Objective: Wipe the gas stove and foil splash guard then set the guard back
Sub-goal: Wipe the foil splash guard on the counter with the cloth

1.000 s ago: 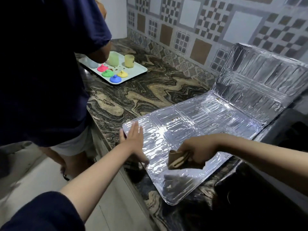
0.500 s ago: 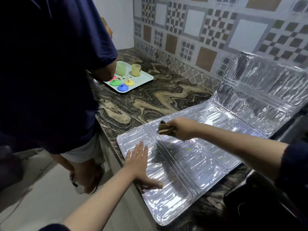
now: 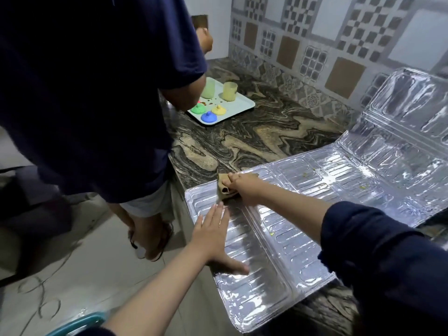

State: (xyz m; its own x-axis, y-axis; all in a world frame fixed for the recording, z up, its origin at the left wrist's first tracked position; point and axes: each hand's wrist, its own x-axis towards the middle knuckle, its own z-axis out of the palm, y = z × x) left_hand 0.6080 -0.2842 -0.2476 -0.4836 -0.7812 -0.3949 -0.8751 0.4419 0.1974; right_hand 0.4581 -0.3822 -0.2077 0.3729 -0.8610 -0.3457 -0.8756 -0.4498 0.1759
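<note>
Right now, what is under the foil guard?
The foil guard lies on the marbled counter, its far panels tilted up. The left hand presses it flat; the right hand rubs a cloth on top. Beneath the foil is hidden.

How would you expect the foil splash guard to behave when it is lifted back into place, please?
The foil splash guard would probably flex at its creases, since one panel already stands against the wall. It looks thin, so likely light and easily dented. The left hand pressing it flat suggests it slides under the cloth.

The silver ribbed foil splash guard [image 3: 303,214] lies unfolded flat on the counter, far panels propped upright.
</note>
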